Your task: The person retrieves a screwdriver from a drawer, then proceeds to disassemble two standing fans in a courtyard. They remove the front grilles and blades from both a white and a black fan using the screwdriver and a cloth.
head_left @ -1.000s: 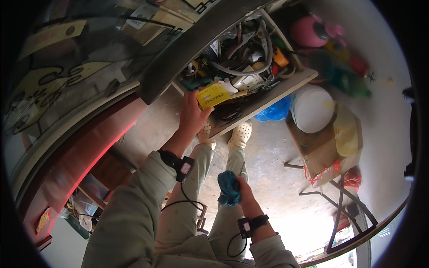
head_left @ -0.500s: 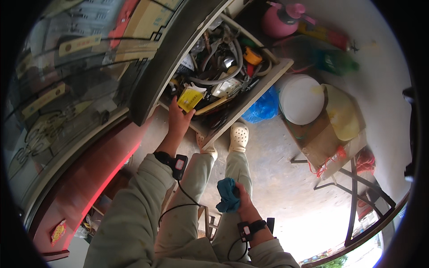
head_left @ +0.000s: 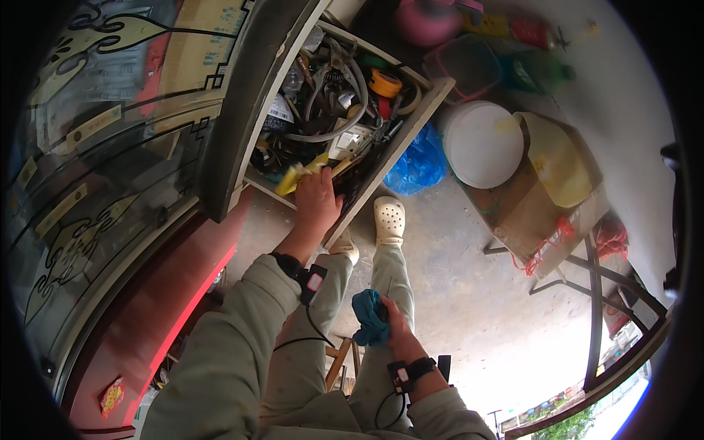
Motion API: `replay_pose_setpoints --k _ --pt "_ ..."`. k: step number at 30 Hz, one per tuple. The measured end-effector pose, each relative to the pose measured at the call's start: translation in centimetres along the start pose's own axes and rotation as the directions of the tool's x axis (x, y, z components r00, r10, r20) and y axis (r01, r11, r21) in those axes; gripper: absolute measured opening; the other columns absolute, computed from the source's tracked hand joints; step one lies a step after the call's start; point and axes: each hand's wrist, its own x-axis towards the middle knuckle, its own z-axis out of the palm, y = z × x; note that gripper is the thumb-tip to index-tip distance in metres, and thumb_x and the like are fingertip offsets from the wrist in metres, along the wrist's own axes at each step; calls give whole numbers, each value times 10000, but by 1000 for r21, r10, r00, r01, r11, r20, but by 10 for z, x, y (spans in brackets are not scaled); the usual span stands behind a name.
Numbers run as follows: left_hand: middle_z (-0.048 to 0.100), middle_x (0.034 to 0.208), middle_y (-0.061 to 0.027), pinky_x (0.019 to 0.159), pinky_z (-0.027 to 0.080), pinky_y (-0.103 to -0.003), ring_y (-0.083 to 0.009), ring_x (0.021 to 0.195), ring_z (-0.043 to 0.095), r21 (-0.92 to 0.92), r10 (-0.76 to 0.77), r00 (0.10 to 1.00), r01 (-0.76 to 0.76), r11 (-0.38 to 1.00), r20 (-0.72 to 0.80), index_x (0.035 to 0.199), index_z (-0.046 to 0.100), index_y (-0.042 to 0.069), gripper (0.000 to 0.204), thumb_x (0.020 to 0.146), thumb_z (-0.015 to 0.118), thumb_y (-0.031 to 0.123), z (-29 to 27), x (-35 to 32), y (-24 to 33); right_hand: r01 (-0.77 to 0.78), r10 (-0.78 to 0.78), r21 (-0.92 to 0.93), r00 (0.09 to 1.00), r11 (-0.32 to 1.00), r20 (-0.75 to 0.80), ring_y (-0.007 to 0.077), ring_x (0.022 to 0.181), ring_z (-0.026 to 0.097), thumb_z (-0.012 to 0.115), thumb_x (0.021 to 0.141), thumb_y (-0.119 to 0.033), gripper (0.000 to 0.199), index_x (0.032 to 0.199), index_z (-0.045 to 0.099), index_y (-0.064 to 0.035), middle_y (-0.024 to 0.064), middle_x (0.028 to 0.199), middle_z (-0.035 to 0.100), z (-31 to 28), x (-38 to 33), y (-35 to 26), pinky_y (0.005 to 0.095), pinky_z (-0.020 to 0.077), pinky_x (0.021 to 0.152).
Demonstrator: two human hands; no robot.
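- An open drawer (head_left: 393,150) is sitting in front of the person, and lots of mixed-up things are lying in it.
- The left hand (head_left: 315,199) is reaching over the drawer's near left part. Its fingers are bending down at a yellow packet (head_left: 295,176), and its thumb is sticking out to the side. I cannot tell how tightly it is holding the packet.
- The yellow packet is tilting over that same part of the drawer.
- The right hand (head_left: 400,326) is staying nearer the person than the drawer. Its fingers are closing around a bunched blue-green cloth (head_left: 369,315).
- Inside the drawer, a gray hose (head_left: 364,99) is curving in a loop, and an orange thing (head_left: 385,83) is sitting near the far right side.
- Just right of the drawer, a blue bag (head_left: 419,165) is lying crumpled.
- Farther right of the drawer, a round white lid (head_left: 484,144) is facing up.
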Motion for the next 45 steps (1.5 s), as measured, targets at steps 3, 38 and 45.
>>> replay_pose_setpoints --k 3,38,45 --pt "612 1010 -122 700 543 -458 -338 888 665 49 -27 998 24 999 60 1100 519 61 570 707 860 293 9 6 3 16 -16 -3 997 1000 -73 212 799 667 652 936 -438 390 1083 666 -77 69 943 684 0 1 2 380 572 694" --pt "591 1203 -167 935 482 -447 -377 1065 574 -84 110 983 -123 989 -150 1296 549 16 536 838 771 185 -76 83 -49 46 -53 -63 992 997 -113 218 832 676 668 918 -451 418 1102 663 -76 75 962 685 16 -1 -8 378 580 718" --pt "659 974 -175 843 516 -462 -401 941 628 -468 234 972 -224 855 -36 1053 661 36 164 893 648 69 -23 1 -36 17 -21 -37 991 999 -129 221 835 680 673 926 -427 394 1095 661 -72 74 958 687 20 -1 -9 381 588 729"
